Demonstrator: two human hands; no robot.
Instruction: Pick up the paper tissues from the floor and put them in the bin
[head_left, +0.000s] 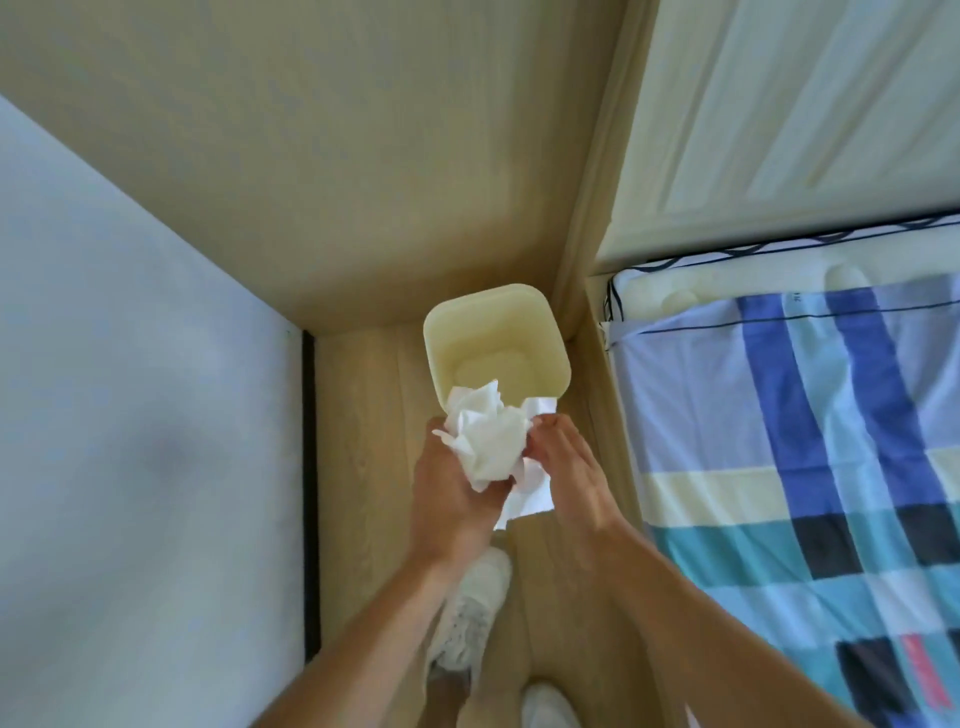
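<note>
Head view, looking straight down: left hand (452, 483) cupped palm-up, fingers curled around a crumpled wad of white paper tissues (491, 441). Right hand (569, 467) pressed against the wad's other side, fingers fairly straight and close together, fingertips touching the paper near its top edge. A flatter sheet of tissue hangs out below, between the two hands. Wad held just at the near rim of the bin (498, 345), part of it overlapping the rim; none of it seen lying inside. Bin is pale cream, square with rounded corners, open-topped, standing on the light wood floor (363, 415) against the back panel. On the near side of the bin, below the forearms, two white shoes (470, 618). To the right of the bin, a bed with a blue, teal and cream checked sheet (810, 467). To the left of the bin, a pale grey-white surface, blurred.
</note>
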